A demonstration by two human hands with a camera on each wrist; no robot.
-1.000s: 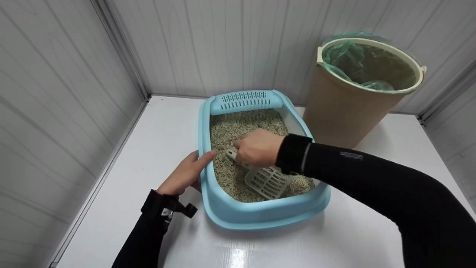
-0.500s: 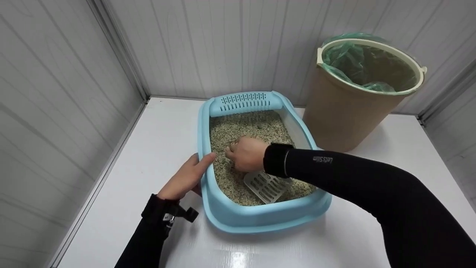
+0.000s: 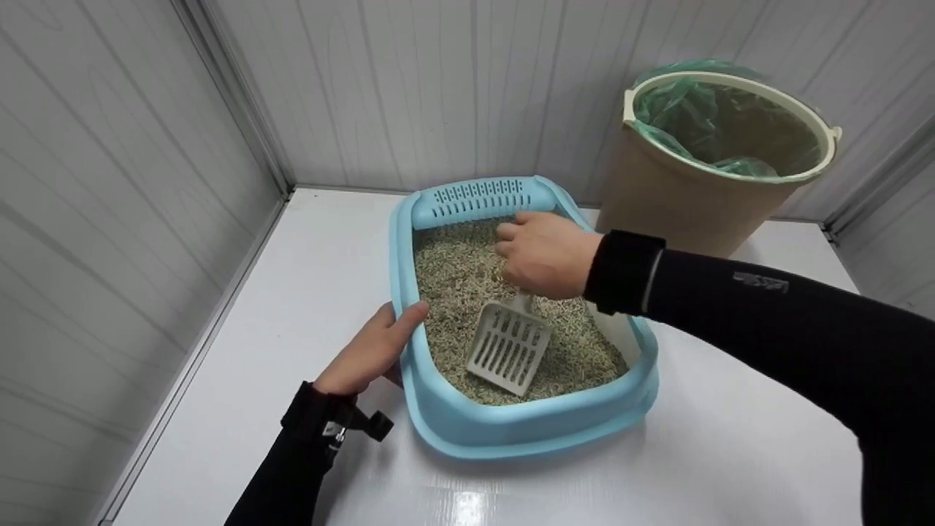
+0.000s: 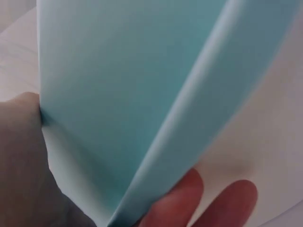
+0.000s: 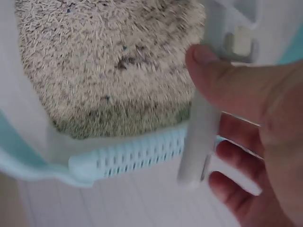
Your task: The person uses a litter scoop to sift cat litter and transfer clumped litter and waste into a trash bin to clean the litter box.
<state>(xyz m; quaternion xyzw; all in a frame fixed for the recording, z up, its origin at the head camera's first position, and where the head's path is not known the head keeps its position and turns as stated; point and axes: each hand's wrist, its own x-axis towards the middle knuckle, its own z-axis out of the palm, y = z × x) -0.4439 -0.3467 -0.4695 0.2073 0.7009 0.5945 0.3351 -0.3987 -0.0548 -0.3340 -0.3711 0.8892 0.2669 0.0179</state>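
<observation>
A blue litter box (image 3: 504, 431) with a slotted back panel stands on the white table, filled with pellet-like litter (image 3: 456, 274). My left hand (image 3: 369, 351) grips the box's left wall, thumb over the rim. In the left wrist view, fingertips (image 4: 175, 201) show beneath the blue edge (image 4: 184, 123). My right hand (image 3: 548, 252) holds a pale slotted litter scoop (image 3: 509, 349) above the right-middle part of the litter, its blade towards the front. The right wrist view shows the thumb pressed along the scoop handle (image 5: 196, 142), fingers on the other side.
Behind the box on the right stands a tall tan bin (image 3: 672, 197) lined with a green bag (image 3: 679, 109). Panelled walls (image 3: 438, 88) close off the back and both sides. The white table (image 3: 307, 277) extends around the box.
My right hand has lifted and moved back and right with the scoop. The scoop's blade has swung to point forward, now in plain sight. My left hand keeps its grip on the box.
</observation>
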